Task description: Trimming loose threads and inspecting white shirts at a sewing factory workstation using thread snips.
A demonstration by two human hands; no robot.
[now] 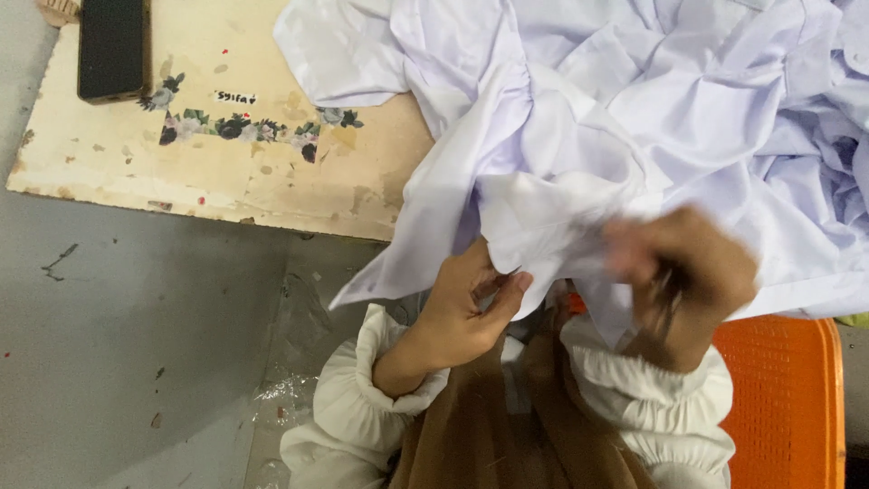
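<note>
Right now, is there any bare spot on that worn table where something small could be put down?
Yes. The table is bare along its near edge, between the flower stickers and that edge, and between the black phone and the white cloth. The right side is crowded: the cloth covers it, and the left hand and blurred right hand grip its hem.

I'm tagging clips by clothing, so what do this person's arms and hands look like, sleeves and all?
Both arms wear cream-white puffy sleeves, gathered into ruffled elastic cuffs at the wrists. The left sleeve looks creased and billowy; the right sleeve shows the same shirred cuff. The left hand is bare, with no gloves, and no rings or watch that show. The right hand is motion-blurred, so any jewellery there cannot be told.
</note>
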